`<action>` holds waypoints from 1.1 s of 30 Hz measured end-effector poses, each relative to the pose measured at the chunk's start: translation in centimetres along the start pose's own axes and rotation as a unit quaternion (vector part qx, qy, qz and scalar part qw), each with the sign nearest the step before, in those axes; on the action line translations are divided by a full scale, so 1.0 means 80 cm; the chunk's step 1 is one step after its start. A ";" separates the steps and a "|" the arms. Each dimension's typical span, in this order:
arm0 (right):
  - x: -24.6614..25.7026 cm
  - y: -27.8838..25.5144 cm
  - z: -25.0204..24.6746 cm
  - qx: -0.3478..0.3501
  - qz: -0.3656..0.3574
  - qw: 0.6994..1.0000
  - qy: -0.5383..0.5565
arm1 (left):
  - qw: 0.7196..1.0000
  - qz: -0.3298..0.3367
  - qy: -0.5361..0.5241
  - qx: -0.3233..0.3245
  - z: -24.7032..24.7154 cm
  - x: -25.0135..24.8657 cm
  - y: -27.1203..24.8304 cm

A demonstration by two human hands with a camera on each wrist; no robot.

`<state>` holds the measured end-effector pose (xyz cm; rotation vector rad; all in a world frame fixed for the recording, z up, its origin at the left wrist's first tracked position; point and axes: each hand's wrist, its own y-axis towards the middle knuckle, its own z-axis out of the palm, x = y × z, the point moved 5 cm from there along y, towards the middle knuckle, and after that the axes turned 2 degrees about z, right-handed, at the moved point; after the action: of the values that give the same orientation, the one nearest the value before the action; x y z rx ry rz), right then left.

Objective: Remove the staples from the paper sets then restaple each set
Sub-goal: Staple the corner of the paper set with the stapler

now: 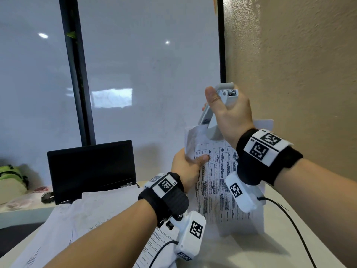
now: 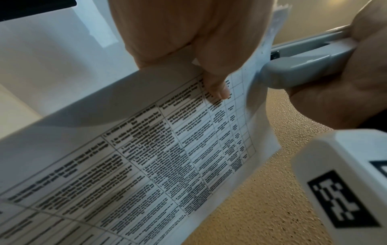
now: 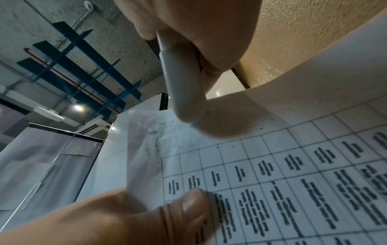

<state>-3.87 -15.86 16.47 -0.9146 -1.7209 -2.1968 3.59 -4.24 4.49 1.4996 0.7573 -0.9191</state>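
Grey plastic stapler [image 1: 214, 113], nose down at centre-right of the head view, sits over the top corner of a printed paper set [image 1: 214, 180] held upright above the tabletop [image 1: 286, 238]. The right hand [image 1: 229, 111] has its grip wrapped round the stapler body, thumb up at the hinge end; the left hand [image 1: 185, 167] pinches the set's left edge, thumb on the printed table, fingers behind. More loose sheets [image 1: 92, 215] lie at lower left of the frame, in front of a dark laptop [image 1: 90, 169].

Step in hand, by the look of it: restapling, w/ the corner already fed into the stapler's mouth. Next move probably calls for a firm squeeze while the left hand keeps the pages squared; no staple is visible, so whether it has fired can't be told.

The right wrist view alone shows the corner close up: the stapler [image 3: 184, 92] nose meets crumpled, speckled paper [image 3: 272, 165] at mid-frame, the left thumb [image 3: 194, 203] pressing below. The left wrist view shows what the head view hides: the paper set [image 2: 146, 165] slipping between the stapler [image 2: 297, 66] arms at upper right. Only the head view shows the tabletop & the other sheets.
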 end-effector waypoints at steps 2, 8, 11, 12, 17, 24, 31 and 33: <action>-0.004 0.006 0.004 0.002 0.005 1.000 -0.004 | 1.000 0.007 0.005 0.010 0.003 -0.001 -0.002; 0.000 0.014 0.015 0.000 -0.015 1.000 0.004 | 1.000 0.010 0.007 0.021 0.000 -0.002 -0.002; 0.000 0.017 0.023 0.014 -0.015 1.000 -0.006 | 1.000 0.015 0.000 0.012 -0.003 -0.002 -0.003; -0.002 0.019 0.025 0.015 -0.010 1.000 -0.009 | 1.000 0.017 -0.004 0.009 -0.002 -0.003 -0.004; -0.012 0.024 0.028 0.010 0.004 1.000 -0.007 | 0.999 0.017 -0.031 0.011 0.003 -0.006 -0.007; -0.013 0.016 0.019 -0.045 -0.025 0.999 0.011 | 0.999 0.021 -0.022 0.017 0.009 -0.007 -0.008; -0.013 0.015 0.017 -0.050 -0.036 0.998 0.013 | 1.000 0.012 0.007 0.009 0.008 -0.004 -0.006; -0.015 0.017 0.017 -0.041 -0.023 0.999 0.019 | 1.000 0.002 -0.012 0.003 0.007 -0.005 -0.006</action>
<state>-1.78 -15.21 17.03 -0.8546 -1.6629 -2.3150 2.88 -4.69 4.58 1.4932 0.7346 -0.9346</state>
